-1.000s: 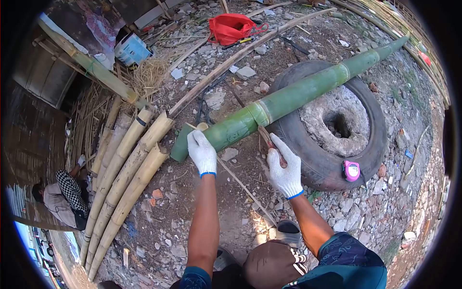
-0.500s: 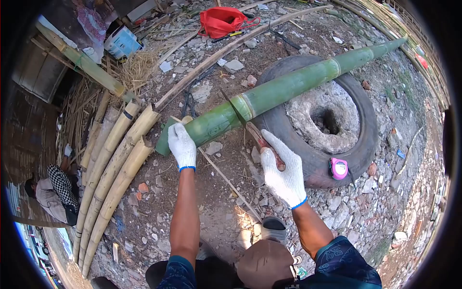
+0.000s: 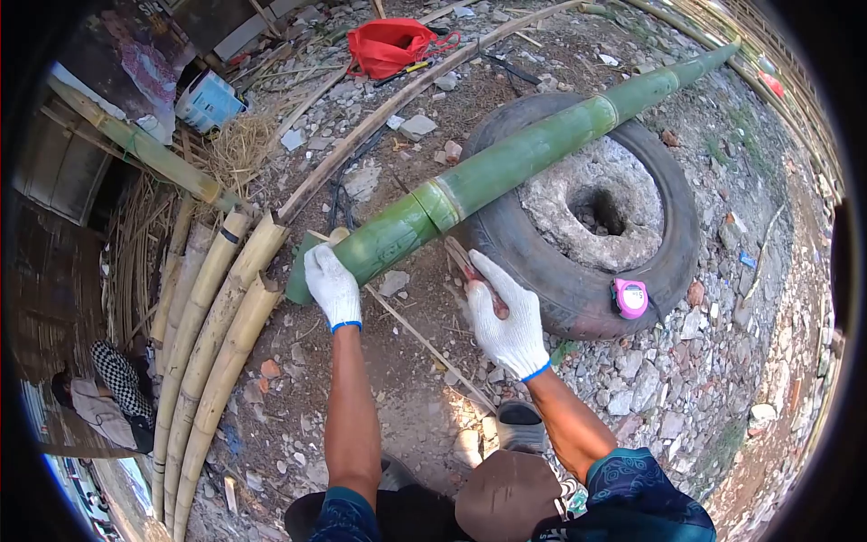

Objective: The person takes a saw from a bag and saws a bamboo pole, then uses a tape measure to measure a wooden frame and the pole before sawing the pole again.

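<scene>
A long green bamboo pole [image 3: 506, 163] lies across an old tyre [image 3: 578, 298] filled with concrete, its cut end low at the left. My left hand [image 3: 332, 285], in a white glove, presses on the pole near that cut end. My right hand [image 3: 504, 318], also gloved, grips the reddish wooden handle of a knife [image 3: 462, 262]. The knife's blade runs up under the pole near its pale node ring and is mostly hidden.
Dry yellow bamboo poles [image 3: 217, 325] lie in a row at the left. A pink tape measure [image 3: 629, 298] rests on the tyre. A red bag [image 3: 388, 45] and a blue container [image 3: 206, 101] sit further back. A person [image 3: 99, 397] is at the far left. Rubble covers the ground.
The knife blade, raised against the pole at the node half a second ago, now lies lower under the pole. My view has shifted, so everything sits slightly left.
</scene>
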Motion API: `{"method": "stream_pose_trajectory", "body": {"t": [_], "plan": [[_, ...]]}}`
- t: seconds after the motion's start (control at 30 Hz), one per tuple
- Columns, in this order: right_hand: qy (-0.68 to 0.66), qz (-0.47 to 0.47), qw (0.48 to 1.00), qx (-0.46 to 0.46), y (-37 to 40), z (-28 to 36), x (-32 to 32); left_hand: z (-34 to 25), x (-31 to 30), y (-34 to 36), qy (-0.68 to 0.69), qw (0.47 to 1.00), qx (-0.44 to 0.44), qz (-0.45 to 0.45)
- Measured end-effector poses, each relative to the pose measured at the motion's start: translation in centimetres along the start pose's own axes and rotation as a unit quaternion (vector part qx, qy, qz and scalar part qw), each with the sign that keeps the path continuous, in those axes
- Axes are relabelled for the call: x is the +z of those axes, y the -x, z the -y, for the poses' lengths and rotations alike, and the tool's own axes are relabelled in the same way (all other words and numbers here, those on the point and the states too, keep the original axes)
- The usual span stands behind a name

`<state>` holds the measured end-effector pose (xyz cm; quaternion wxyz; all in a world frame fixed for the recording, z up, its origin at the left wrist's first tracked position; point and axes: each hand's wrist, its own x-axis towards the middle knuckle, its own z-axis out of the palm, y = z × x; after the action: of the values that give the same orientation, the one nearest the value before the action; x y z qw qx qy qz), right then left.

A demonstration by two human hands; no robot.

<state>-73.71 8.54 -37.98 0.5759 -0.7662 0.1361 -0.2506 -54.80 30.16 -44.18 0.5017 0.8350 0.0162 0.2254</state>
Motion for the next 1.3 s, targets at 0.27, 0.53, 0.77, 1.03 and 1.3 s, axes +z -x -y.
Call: {"method": "stream_pose_trajectory", "body": {"t": [0.27,0.53,0.77,1.03,1.3], "plan": [[0.012,0.017,1.000,0.023,1.8,-0.4,-1.1,0.1,0.0,0.8,0.007,1.000,0.010,-0.013],[0.023,0.028,0.999,0.008,0.9,-0.4,-0.3,-0.7,-1.0,3.5,0.014,1.000,-0.003,0.010],[0.124,0.065,0.990,0.010,9.9,-1.1,-9.1,-1.7,-1.2,4.5,0.044,0.999,-0.027,0.008],[0.014,0.006,1.000,-0.018,0.5,-2.7,-0.1,-2.0,-0.7,4.5,0.064,0.997,-0.031,0.004],[0.062,0.038,0.997,0.037,9.3,-0.8,-6.7,-1.6,-1.5,4.8,0.046,0.997,-0.054,0.019]]}}
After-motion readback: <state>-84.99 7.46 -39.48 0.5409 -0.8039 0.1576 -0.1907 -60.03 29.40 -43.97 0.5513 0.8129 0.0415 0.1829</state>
